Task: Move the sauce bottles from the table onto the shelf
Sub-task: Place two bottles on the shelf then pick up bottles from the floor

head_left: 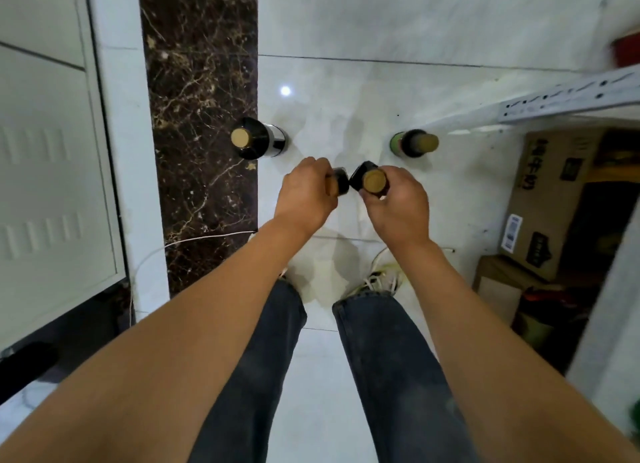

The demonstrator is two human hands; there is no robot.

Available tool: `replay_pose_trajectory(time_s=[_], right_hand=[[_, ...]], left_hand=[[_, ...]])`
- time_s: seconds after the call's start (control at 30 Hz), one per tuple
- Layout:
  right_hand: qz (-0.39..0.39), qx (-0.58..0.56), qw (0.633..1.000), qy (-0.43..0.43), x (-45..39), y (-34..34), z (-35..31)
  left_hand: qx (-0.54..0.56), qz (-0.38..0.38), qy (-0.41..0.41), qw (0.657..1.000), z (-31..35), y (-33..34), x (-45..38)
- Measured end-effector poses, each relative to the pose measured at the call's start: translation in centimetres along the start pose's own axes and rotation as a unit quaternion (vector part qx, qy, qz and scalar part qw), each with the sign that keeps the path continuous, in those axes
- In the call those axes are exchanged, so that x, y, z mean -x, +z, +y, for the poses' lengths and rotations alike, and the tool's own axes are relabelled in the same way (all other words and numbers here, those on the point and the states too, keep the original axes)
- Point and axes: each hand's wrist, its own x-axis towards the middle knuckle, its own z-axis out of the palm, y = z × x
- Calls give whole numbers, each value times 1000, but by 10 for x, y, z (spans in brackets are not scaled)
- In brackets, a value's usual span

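- the left hand (306, 188) is curled round the neck of a dark sauce bottle (341, 184), its gold cap mostly hidden in the fist.
- the right hand (394, 206) grips a second dark bottle (367, 182) just under its gold cap, which faces the camera.
- the two held bottles hang side by side above the pale tiled floor (346, 81); their shoulders look to be touching or very nearly so, and i cannot tell which.
- two more bottles stand upright on the floor further off: one on the left (258, 138) at the edge of the dark marble strip (197, 116), one on the right (414, 143) near a white perforated shelf rail (568, 98).
- no desk shows in this view; cardboard boxes (550, 199) sit at the right under the rail.
- handling, as a judgement: these look like glass, full and fairly heavy, stiff and smooth, so a neck hold could slip, and a knock between the two could chip them.
- a safer hold would be round the body or with the base supported, keeping the bottles apart while lifting them to the shelf.
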Motion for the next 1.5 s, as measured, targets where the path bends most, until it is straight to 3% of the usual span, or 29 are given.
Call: replay_pose_trajectory(time_s=[0.2,0.37,0.57,0.87,1.03,1.2,1.33,1.5], right_hand=[[32,-28,999,10,51,-90,-83],[86,-89,992,-18,124,-195,-175],[142,-231,960,-69,186,-315,-276],[206,-342,897,-191,264,-470,-404],[264,-369,849,-271,320,-539,-454],[324,-377,802,-330,385,-587,-488],[405,-362,774,-326,440,-616,-501],[503,-336,742,-289,505,-641,-496]], left_hand=[[49,9,50,997,47,-102,75],[174,88,73,978,100,-209,175],[350,127,125,920,181,-335,276],[347,226,284,865,283,-474,378],[377,240,396,802,336,-537,448],[379,221,501,746,378,-579,511],[377,183,582,697,406,-592,569],[407,102,621,662,437,-586,619]])
